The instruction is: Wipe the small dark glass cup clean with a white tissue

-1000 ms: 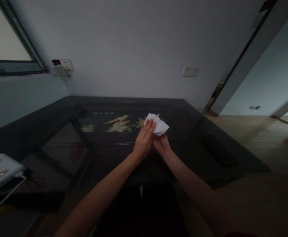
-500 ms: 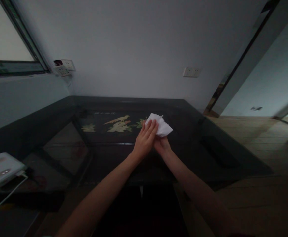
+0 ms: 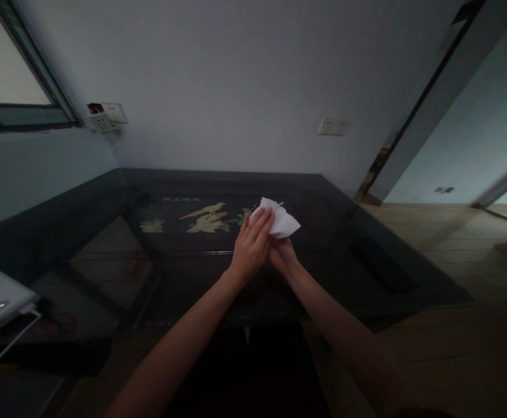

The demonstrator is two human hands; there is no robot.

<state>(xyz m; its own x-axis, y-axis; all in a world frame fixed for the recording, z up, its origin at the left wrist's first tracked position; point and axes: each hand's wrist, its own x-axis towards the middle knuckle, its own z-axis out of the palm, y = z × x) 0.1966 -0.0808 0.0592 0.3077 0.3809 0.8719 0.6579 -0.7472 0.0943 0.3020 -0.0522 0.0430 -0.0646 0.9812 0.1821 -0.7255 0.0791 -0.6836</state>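
A white, folded tissue [image 3: 285,223] is pressed between my two hands, above the middle of the dark table. My left hand [image 3: 252,241] lies over the tissue's left side, its fingers straight and close together. Under the tissue is my right hand [image 3: 283,255], gripping from below; most of its fingers are hidden by the tissue and my left hand. One corner of the tissue sticks out to the right. Whether anything is wrapped inside it cannot be seen.
The dark glossy table [image 3: 323,273] bears a bird-and-flower picture [image 3: 205,219]. A white device [image 3: 1,302] with a cable sits at the left. A dark flat object [image 3: 384,264] lies on the right. Wall sockets [image 3: 333,126] are behind.
Both hands and the tissue keep nearly the same pose. The whole view has shifted slightly, so everything appears a little further left.
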